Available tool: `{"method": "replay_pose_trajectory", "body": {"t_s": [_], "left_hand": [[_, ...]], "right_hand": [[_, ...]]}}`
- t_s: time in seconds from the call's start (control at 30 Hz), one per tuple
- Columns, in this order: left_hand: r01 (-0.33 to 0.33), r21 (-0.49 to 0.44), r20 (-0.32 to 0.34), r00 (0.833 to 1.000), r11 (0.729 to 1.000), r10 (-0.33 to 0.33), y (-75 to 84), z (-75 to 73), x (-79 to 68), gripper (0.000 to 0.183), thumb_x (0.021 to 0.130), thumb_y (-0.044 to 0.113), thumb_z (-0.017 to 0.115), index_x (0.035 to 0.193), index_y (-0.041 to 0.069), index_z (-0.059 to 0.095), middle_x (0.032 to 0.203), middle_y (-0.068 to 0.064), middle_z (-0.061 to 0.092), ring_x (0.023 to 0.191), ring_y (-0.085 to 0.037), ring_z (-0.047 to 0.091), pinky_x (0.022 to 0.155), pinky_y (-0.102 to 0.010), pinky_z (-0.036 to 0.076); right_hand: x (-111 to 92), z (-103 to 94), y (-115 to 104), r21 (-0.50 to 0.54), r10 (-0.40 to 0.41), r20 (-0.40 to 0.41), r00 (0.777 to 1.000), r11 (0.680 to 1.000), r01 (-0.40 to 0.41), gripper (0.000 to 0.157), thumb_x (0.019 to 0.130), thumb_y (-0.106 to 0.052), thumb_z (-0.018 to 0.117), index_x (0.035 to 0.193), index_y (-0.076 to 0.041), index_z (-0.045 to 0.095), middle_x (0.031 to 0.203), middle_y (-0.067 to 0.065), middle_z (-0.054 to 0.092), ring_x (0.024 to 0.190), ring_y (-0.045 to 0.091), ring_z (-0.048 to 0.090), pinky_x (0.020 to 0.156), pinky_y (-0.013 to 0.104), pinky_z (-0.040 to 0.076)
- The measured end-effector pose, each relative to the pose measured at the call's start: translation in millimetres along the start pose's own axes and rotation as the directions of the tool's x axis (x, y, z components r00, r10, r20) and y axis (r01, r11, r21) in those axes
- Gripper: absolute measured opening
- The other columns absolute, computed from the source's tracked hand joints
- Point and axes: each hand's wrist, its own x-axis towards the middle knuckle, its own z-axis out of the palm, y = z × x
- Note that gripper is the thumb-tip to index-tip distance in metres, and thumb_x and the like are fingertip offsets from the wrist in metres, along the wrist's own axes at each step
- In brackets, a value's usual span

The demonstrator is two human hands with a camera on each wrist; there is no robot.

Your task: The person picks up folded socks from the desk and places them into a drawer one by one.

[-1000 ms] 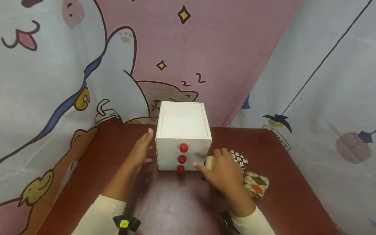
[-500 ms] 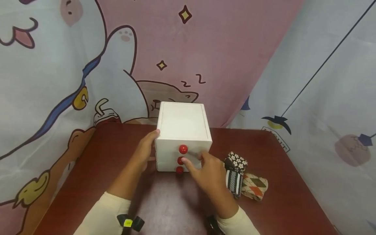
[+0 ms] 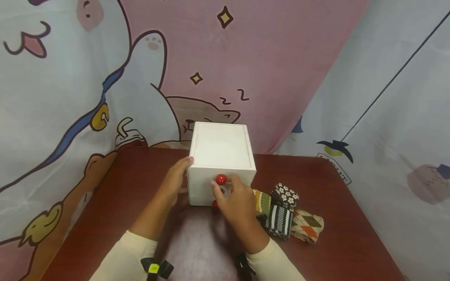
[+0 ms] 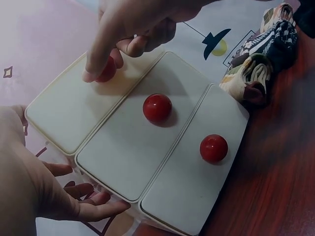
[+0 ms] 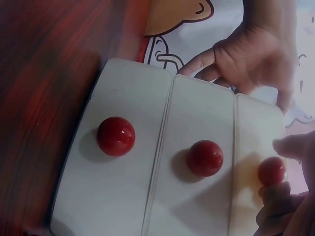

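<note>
A small white drawer cabinet (image 3: 222,146) stands on the table, its three drawers closed. Each drawer front has a round red knob. My right hand (image 3: 237,203) has its thumb and fingers curled around the top red knob (image 3: 221,179). In the left wrist view, this top knob (image 4: 106,73) is partly covered by the fingers; the middle knob (image 4: 157,108) and bottom knob (image 4: 213,148) show fully. My left hand (image 3: 172,183) rests against the cabinet's left side with fingers extended, its thumb at the upper front edge.
Several folded patterned cloth bundles, apparently socks, lie right of the cabinet: a green and yellow one (image 3: 262,203), a black floral one (image 3: 284,195), a striped one (image 3: 279,221) and an argyle one (image 3: 307,226). Behind the reddish-brown table (image 3: 197,249) hangs a cartoon-printed cloth (image 3: 281,58).
My right hand has moved left from beside the patterned bundles to the top knob. My left hand has moved right and now touches the cabinet's side. The drawers remain closed.
</note>
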Motion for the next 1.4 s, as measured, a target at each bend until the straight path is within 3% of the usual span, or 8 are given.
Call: {"method": "replay_pose_trajectory", "body": {"t_s": [0.3,0.6,0.77,0.87,0.97,1.17,1.4], "left_hand": [[0.019,0.000,0.012,1.000,1.000,-0.019,0.7,0.2,-0.9,0.070,0.112,0.055,0.045,0.170,0.017,0.037,0.158,-0.022,0.051,0.139,-0.039,0.051,0.114,-0.075,0.045],[0.025,0.017,0.014,1.000,1.000,-0.026,1.7,0.9,-1.0,0.071,0.111,0.060,0.043,0.169,0.019,0.039,0.160,-0.021,0.050,0.145,-0.039,0.049,0.116,-0.074,0.045],[0.017,0.034,-0.004,1.000,0.999,-0.017,-1.0,0.2,0.4,0.068,0.111,0.059,0.043,0.166,0.018,0.043,0.141,-0.021,0.062,0.123,-0.032,0.063,0.099,-0.058,0.057],[0.014,0.023,-0.013,1.000,1.000,-0.013,-3.2,-0.2,1.5,0.066,0.112,0.056,0.044,0.164,0.017,0.045,0.129,-0.018,0.067,0.107,-0.024,0.066,0.087,-0.046,0.059],[0.004,0.008,-0.014,1.000,1.000,-0.004,-4.2,-0.4,1.8,0.064,0.112,0.054,0.045,0.163,0.015,0.047,0.128,-0.018,0.066,0.101,-0.022,0.066,0.081,-0.040,0.058],[-0.029,0.023,0.004,1.000,0.999,0.029,-4.5,-1.0,0.8,0.064,0.113,0.055,0.043,0.163,0.014,0.046,0.137,-0.023,0.061,0.106,-0.026,0.064,0.082,-0.037,0.057],[-0.028,0.003,0.005,1.000,1.000,0.028,-5.6,0.1,-0.1,0.064,0.113,0.054,0.044,0.162,0.013,0.046,0.130,-0.021,0.063,0.099,-0.023,0.066,0.079,-0.038,0.058]], "right_hand": [[0.2,6.3,0.2,0.028,-0.005,-0.015,1.000,1.000,0.006,0.031,0.090,-0.032,0.087,0.094,-0.006,0.071,0.057,-0.001,0.053,0.049,0.012,0.045,0.045,0.027,0.035],[-13.7,-4.2,-4.2,-0.017,-0.066,-0.042,0.997,0.998,0.065,0.030,0.087,-0.029,0.088,0.091,-0.007,0.069,0.058,0.000,0.054,0.048,0.017,0.050,0.046,0.030,0.038],[-26.7,-15.4,-5.7,-0.067,-0.156,-0.057,0.986,0.986,0.152,0.031,0.084,-0.029,0.088,0.086,-0.008,0.066,0.056,-0.004,0.051,0.045,0.013,0.047,0.043,0.026,0.035],[-34.8,-22.3,-7.0,-0.082,-0.208,-0.077,0.975,0.976,0.201,0.031,0.081,-0.030,0.088,0.082,-0.010,0.064,0.054,-0.007,0.050,0.044,0.010,0.045,0.042,0.026,0.035],[-41.7,-29.3,-9.5,-0.082,-0.241,-0.083,0.967,0.969,0.234,0.031,0.081,-0.030,0.086,0.079,-0.012,0.061,0.053,-0.009,0.047,0.043,0.007,0.043,0.041,0.026,0.036],[-52.7,-41.5,-14.9,-0.078,-0.254,-0.092,0.963,0.966,0.248,0.033,0.085,-0.033,0.083,0.076,-0.015,0.057,0.053,-0.012,0.045,0.043,0.004,0.041,0.041,0.023,0.036],[-58.9,-46.9,-15.3,-0.053,-0.258,-0.105,0.961,0.966,0.253,0.030,0.087,-0.034,0.081,0.078,-0.016,0.058,0.051,-0.012,0.046,0.043,0.002,0.041,0.040,0.020,0.035]]}}
